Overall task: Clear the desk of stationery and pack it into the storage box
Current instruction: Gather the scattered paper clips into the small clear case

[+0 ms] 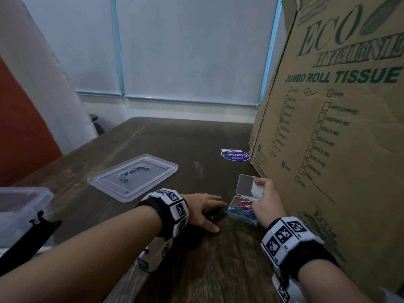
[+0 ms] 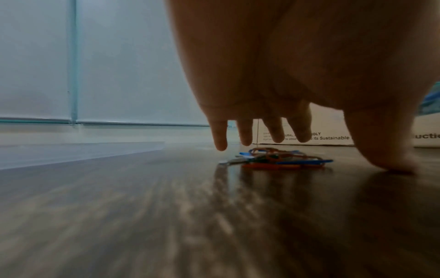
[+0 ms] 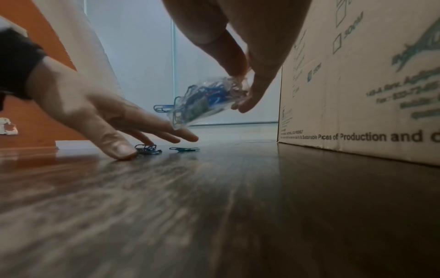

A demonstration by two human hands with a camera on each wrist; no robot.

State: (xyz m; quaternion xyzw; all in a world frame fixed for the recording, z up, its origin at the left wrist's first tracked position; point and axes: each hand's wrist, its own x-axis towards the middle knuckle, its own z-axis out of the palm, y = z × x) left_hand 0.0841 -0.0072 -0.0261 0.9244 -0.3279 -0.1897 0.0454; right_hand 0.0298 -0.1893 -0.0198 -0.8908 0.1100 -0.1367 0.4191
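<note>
A small clear paper clip case (image 1: 246, 199) with its lid up holds coloured paper clips (image 1: 241, 211). My right hand (image 1: 267, 201) pinches the case and tilts it just above the desk, right beside the left hand's fingertips. In the right wrist view the case (image 3: 209, 99) hangs slanted between thumb and fingers. My left hand (image 1: 203, 207) lies spread and low on the desk, thumb tip touching the wood. Its fingers (image 2: 273, 131) hover over a small pile of loose clips (image 2: 281, 159). One more loose clip (image 3: 184, 149) lies past the fingertips. The clear storage box (image 1: 24, 204) stands at the far left.
The box's clear lid (image 1: 133, 177) lies flat on the brown desk (image 1: 218, 259). A tall cardboard carton (image 1: 328, 138) walls off the right side. A round blue sticker (image 1: 235, 155) sits near the carton. A black object (image 1: 28, 235) lies by the storage box.
</note>
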